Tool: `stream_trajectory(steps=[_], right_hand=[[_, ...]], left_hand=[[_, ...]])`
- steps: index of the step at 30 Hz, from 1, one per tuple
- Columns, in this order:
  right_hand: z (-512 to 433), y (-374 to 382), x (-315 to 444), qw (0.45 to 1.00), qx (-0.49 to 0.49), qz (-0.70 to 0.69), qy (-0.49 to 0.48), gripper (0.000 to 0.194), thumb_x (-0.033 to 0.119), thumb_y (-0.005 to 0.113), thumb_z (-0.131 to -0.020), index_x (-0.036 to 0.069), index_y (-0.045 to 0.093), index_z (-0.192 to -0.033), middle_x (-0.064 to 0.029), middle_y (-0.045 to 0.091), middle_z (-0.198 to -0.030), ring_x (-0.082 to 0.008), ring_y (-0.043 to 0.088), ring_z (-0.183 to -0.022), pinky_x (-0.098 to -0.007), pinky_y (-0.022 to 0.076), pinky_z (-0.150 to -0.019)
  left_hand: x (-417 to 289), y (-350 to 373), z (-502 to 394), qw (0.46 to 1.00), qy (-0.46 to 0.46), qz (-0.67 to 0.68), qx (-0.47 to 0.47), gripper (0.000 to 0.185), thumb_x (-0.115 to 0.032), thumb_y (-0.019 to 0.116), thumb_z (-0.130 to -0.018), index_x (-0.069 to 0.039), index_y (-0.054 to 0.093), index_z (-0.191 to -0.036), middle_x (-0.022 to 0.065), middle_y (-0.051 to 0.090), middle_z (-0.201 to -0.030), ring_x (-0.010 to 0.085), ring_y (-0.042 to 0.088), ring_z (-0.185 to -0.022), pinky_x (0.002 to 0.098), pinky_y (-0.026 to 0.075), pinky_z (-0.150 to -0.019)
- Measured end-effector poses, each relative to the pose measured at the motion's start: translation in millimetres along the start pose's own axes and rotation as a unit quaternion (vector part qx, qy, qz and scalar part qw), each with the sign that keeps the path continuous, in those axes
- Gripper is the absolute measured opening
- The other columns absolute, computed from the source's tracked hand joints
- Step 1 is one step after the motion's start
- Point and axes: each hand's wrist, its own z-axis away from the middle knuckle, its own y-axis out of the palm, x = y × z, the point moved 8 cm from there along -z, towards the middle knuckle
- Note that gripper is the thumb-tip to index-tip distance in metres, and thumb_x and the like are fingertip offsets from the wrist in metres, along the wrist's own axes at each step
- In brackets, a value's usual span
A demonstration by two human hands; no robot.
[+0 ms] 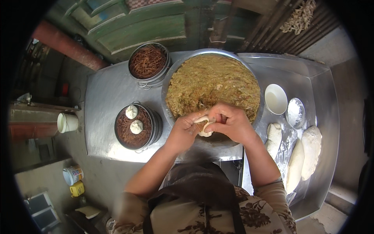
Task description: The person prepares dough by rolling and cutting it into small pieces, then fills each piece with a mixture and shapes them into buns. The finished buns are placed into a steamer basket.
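Observation:
My left hand (184,131) cups a dough wrapper (205,133) with filling showing in its fold. The fingers and thumb of my right hand (232,121) pinch the wrapper's edge from the other side. Both hands are over the near rim of a large metal basin (253,68) heaped with chopped greenish-brown filling (211,79). To the left, two pleated buns, one (131,112) behind the other (136,127), sit on the brown strands lining a stack of round steamers (157,125). Part of the wrapper is hidden by my fingers.
Another round steamer stack (150,62) with brown strands stands at the back left. On the right are a white bowl (275,99), a bowl of white flour (295,112) and several dough pieces, including a short roll (274,140) and a wide slab (311,152), on the floured metal table.

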Motion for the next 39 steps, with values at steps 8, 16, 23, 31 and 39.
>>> stream_trajectory(steps=[8, 16, 23, 31, 39], right_hand=[[-39.0, 41.5, 1.7, 1.0, -0.019, 0.002, 0.006, 0.013, 0.003, 0.068, -0.08, 0.004, 0.065, -0.093, -0.003, 0.058, -0.072, -0.0076, 0.053, -0.06, -0.0229, 0.0429, -0.055], [-71.1, 139.0, 23.2, 0.972, 0.085, 0.154, -0.156, 0.02, 0.014, 0.069, -0.079, 0.01, 0.065, -0.098, -0.0079, 0.063, -0.078, -0.0223, 0.063, -0.067, -0.0345, 0.0488, -0.06], [-95.9, 195.1, -0.5, 0.944, 0.187, 0.174, -0.207, 0.008, 0.017, 0.066, -0.082, 0.011, 0.063, -0.086, -0.0053, 0.059, -0.078, -0.0254, 0.063, -0.071, -0.0346, 0.049, -0.058], [-102.2, 199.8, -23.1, 0.952, -0.05, 0.196, -0.229, 0.02, 0.019, 0.065, -0.081, 0.015, 0.064, -0.1, -0.0071, 0.051, -0.082, -0.026, 0.058, -0.067, -0.0348, 0.0487, -0.057], [252.9, -66.4, -126.0, 0.826, -0.447, 0.272, 0.21, 0.012, 0.013, 0.061, -0.083, 0.004, 0.065, -0.091, -0.0135, 0.06, -0.083, -0.0272, 0.059, -0.075, -0.036, 0.0475, -0.067]], left_hand=[[-19.8, -52.3, 28.9, 0.964, 0.034, 0.25, -0.078, 0.062, -0.046, 0.045, -0.09, 0.002, 0.043, -0.129, 0.0122, 0.057, -0.117, 0.0243, 0.053, -0.11, 0.0388, 0.039, -0.095], [24.6, -108.6, 70.0, 0.955, -0.085, 0.257, -0.121, 0.077, -0.068, 0.032, -0.09, -0.002, 0.05, -0.125, 0.0047, 0.06, -0.105, 0.0151, 0.056, -0.092, 0.0267, 0.044, -0.072], [36.7, -169.1, 100.3, 0.96, -0.061, 0.145, -0.231, 0.082, -0.072, 0.023, -0.088, -0.006, 0.036, -0.134, 0.016, 0.049, -0.127, 0.0249, 0.053, -0.111, 0.0358, 0.048, -0.082], [22.7, -209.0, 144.9, 0.927, -0.008, -0.014, -0.374, 0.056, -0.049, 0.04, -0.095, -0.005, 0.044, -0.129, 0.014, 0.057, -0.118, 0.022, 0.059, -0.093, 0.0322, 0.05, -0.073], [3.9, -95.3, 57.3, 0.979, -0.024, -0.097, -0.176, 0.034, -0.029, 0.05, -0.095, 0.001, 0.058, -0.11, 0.0073, 0.063, -0.099, 0.0118, 0.056, -0.079, 0.0226, 0.045, -0.066]])
